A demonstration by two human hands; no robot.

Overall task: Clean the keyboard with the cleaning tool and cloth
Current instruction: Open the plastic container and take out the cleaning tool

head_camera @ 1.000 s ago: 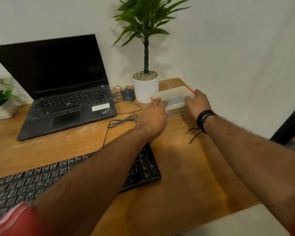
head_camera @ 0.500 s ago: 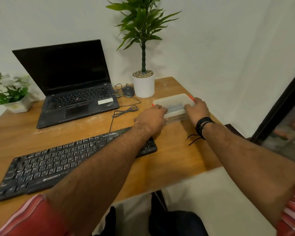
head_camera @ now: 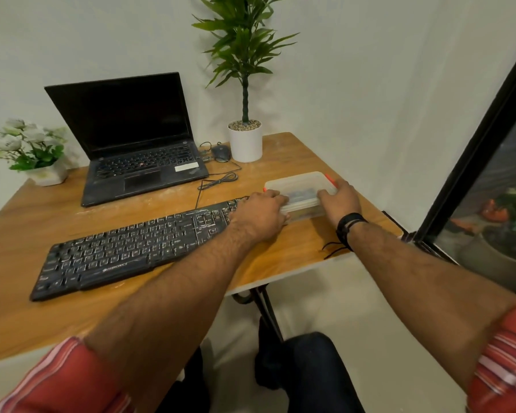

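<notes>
Both hands on the box.
My left hand (head_camera: pixel 261 217) and right hand (head_camera: pixel 338 201) each grip the clear plastic box (head_camera: pixel 298 186) on the bench (head_camera: pixel 167 201), beside the keyboard (head_camera: pixel 125 248).

On the wooden table (head_camera: pixel 167 272), a black keyboard (head_camera: pixel 125 248) lies in front of the open black laptop (head_camera: pixel 131 144); a lidded clear plastic box (head_camera: pixel 300 189) sits right of the keyboard, a white potted plant (head_camera: pixel 245 141) behind the box.

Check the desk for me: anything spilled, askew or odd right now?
Pale dusty streaks mark the wooden table and speckle the black keyboard, which lies askew. Nothing looks spilled or broken. The left hand and right hand grip the lidded plastic box, flat near the right edge.
</notes>
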